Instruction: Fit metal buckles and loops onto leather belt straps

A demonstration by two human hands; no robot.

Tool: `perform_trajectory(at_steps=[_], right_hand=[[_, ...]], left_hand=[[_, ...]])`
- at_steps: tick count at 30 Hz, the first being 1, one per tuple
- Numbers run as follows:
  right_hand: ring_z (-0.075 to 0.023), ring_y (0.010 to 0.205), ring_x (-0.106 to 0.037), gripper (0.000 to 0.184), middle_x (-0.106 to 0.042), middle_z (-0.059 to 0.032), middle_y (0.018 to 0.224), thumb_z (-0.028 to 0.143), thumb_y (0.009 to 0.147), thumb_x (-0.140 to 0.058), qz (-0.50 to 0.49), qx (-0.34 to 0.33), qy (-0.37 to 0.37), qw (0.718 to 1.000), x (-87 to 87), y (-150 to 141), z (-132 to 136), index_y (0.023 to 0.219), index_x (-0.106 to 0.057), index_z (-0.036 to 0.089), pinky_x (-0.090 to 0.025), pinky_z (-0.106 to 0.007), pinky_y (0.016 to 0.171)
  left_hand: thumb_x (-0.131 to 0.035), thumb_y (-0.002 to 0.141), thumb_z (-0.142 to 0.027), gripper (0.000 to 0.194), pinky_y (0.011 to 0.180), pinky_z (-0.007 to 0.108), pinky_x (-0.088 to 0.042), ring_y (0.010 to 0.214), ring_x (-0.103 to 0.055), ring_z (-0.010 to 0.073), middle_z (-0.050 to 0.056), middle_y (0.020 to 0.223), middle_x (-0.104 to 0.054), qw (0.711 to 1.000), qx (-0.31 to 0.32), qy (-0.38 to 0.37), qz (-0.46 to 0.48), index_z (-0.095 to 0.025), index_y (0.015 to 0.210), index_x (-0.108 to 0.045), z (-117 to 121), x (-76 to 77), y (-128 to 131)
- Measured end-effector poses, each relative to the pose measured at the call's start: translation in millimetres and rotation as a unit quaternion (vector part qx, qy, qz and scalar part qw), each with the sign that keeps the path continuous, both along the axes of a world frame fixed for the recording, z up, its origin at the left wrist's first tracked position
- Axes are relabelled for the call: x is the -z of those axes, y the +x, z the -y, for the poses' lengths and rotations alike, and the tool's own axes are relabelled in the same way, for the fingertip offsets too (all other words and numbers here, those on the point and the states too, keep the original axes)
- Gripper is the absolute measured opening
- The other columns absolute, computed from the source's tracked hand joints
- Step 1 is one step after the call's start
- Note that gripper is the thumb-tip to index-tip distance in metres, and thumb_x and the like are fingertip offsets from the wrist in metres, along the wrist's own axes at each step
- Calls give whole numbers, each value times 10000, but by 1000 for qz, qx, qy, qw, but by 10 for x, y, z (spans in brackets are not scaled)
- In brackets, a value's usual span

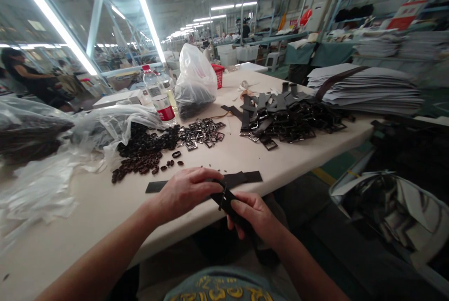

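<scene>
My right hand (254, 214) grips a black belt strap (229, 201), thumb on top and fingers curled beneath, at the table's front edge. At the strap's upper end sits a dark metal buckle (223, 197). My left hand (191, 191) closes over that end, its fingertips at the buckle; they partly hide it. Behind the hands, flat black strips (250, 177) lie on the table. Beyond them is a heap of small dark loops (140, 158), beside a pile of loose metal buckles (201, 132). To the right lies a big heap of black straps with buckles attached (291, 118).
A pale-covered table (122, 212) spans the front. On it stand a plastic bottle (163, 99), a filled clear bag (196, 78), a red basket (218, 76) and stacked white sheets (368, 86). Plastic bags (91, 128) lie left. An open sack (393, 212) stands right; a person (28, 76) is far left.
</scene>
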State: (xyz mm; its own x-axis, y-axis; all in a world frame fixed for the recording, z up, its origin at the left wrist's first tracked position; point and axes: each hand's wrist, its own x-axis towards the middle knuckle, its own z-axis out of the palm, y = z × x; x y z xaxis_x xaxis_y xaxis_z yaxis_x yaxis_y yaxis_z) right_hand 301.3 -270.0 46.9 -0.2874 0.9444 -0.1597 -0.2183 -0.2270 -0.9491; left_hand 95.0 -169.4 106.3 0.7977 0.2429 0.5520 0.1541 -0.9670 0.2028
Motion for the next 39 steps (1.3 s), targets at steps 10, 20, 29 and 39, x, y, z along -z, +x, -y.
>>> perform_trajectory(at_steps=[10,20,29,39], right_hand=[[-50,501,-538,405,-625,11,700,530,942,-499,181,89,101,974,-76,-93,48,817,-572,151,-402,-172,476],[-101,657,-629,218,-655,-4,831,374,938,-527,252,63,112,959,-51,-85,15,972,-613,177,-520,-200,575],[-86,604,-610,184,-655,5,758,328,948,-507,257,86,140,952,-36,-124,4,864,-571,178,-495,-212,606],[-92,546,-595,336,-649,-10,698,472,934,-520,254,131,112,952,-4,-129,28,823,-586,162,-473,-207,531]], left_hand=[[-829,719,-226,448,693,171,-519,776,-615,78,3,1025,-667,713,-75,-613,332,-252,1123,-636,271,505,359],[-868,657,-241,273,616,170,-507,641,-590,76,-28,717,-665,586,-88,-714,373,-158,805,-654,304,640,377],[-870,637,-266,299,434,238,-493,568,-589,138,19,750,-692,537,-42,-758,368,-155,852,-695,395,649,479],[-814,727,-270,181,557,277,-518,572,-601,142,35,716,-690,561,-21,-770,304,-141,817,-724,376,699,428]])
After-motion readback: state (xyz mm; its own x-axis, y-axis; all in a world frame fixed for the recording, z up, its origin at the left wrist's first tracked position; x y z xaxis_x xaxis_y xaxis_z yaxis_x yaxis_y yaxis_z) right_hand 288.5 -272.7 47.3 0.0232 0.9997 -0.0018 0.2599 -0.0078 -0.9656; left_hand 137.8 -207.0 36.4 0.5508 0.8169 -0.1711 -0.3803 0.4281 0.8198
